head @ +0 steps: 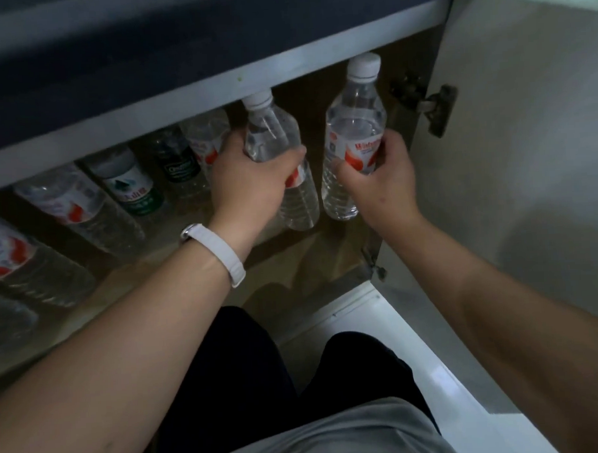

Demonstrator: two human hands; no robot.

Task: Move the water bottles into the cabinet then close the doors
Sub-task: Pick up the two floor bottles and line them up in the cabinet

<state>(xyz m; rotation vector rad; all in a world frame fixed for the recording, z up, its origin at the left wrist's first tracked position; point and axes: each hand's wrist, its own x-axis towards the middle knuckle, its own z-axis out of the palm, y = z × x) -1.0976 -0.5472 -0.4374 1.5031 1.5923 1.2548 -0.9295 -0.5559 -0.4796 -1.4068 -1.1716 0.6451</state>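
Inside the open cabinet (292,257), my left hand (250,173) grips a clear water bottle (272,128) with a white cap and a red-and-white label, held upright on the brown shelf floor. My right hand (381,174) grips a second water bottle (354,121) of the same kind just to its right, also upright, near the cabinet's right wall. Several more bottles (131,182) stand in a row further left on the same shelf, some with green or dark labels. I wear a white wristband on the left wrist.
The cabinet's right door (527,148) stands swung open, with its hinge (436,107) beside the right bottle. The white frame edge (189,97) and dark countertop overhang the bottle tops. White floor (416,358) and my dark trousers lie below.
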